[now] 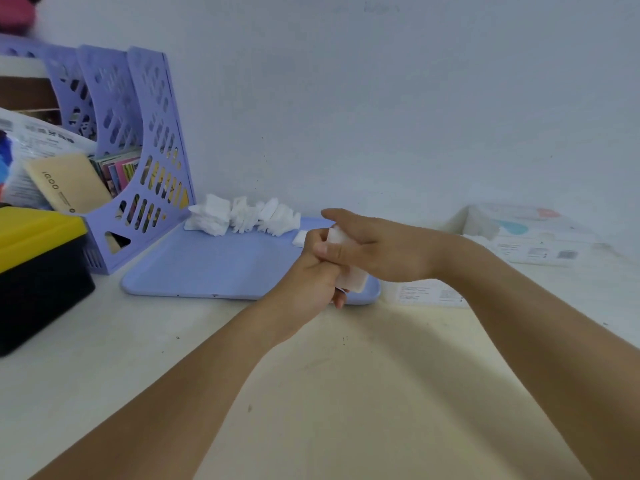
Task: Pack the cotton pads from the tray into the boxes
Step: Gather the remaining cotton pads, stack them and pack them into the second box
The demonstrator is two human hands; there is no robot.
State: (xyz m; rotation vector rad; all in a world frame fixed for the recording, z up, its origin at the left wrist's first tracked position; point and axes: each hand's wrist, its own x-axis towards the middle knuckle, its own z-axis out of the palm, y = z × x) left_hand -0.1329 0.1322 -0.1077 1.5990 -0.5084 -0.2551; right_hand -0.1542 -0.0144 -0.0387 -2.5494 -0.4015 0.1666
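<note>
Over the tray's (207,265) right front corner, both hands met around a small pale box (349,271). Right hand (377,249) was curled over the box from the right, fingers wrapped across its upper part, thumb stretched out toward the wall. Left hand (311,275) gripped the same box from below and left, fingers curled round its lower end. Whether the box was open could not be told; the hands covered most of it.

Cotton pads (242,216) stood in loose white heaps along the tray's back edge, close to the wall. One separate pad (299,238) lay on the tray just left of the hands.

Tray sat on the desk (346,393) against the wall. File rack (145,150), lilac, stood at the tray's left back corner, touching or nearly touching it. Black bin (38,278) with a yellow lid sat at the desk's left edge. Tissue pack (530,233) lay near the desk's right back corner. Printed sheet (429,294) lay flat just right of the tray.
</note>
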